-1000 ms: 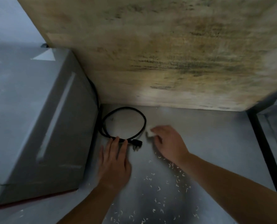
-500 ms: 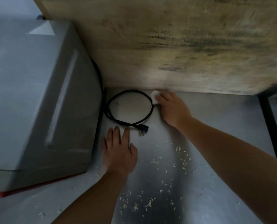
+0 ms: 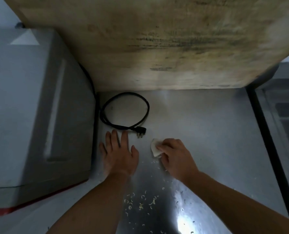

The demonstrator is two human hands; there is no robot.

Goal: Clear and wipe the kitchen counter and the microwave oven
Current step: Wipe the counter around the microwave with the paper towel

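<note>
Pressing a small white cloth (image 3: 154, 147) down onto the steel counter (image 3: 207, 132), the right hand (image 3: 175, 157) has its fingers curled over the wad, so that only the pale, crumpled left edge shows. Just to its left the left hand (image 3: 120, 156) lies flat on the metal, fingers straight and slightly spread, holding nothing. Its fingertips stop just short of a black power cord (image 3: 123, 110), which lies beyond the hand in a loose loop ending in a plug (image 3: 141, 131) with bare prongs. Nearer than both hands, between the forearms, pale curled crumbs (image 3: 140, 202) are scattered over the brushed, shiny surface, which catches a bright glare. Left of the left hand stands the grey boxy microwave oven (image 3: 30, 115), smooth-sided, with a red strip along its bottom edge. Beyond the cord a large wooden board (image 3: 157, 48), worn and darkly stained, stands upright against the back. Far right of the right hand, past a dark gap, is a steel sink (image 3: 285, 115); what it holds cannot be made out.
</note>
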